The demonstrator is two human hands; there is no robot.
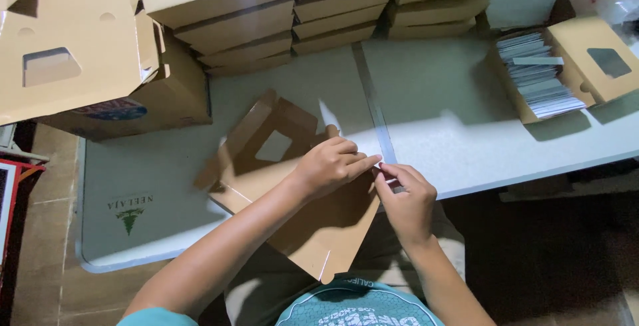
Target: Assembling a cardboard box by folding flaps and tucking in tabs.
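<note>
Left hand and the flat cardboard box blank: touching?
Touching. The head view shows the left hand resting on the flat cardboard box blank, its fingertips pinching the blank's edge beside the right hand.

We see a pale grey-green table (452, 133) carrying stacks of folded brown boxes (346, 6), a flat windowed cardboard blank (279, 166), and an open box of paper slips (539, 76).

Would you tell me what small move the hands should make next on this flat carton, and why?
Probably press down the small strip pinched between the left hand and right hand: both hands' fingertips meet at the edge of the flat brown carton.
</note>
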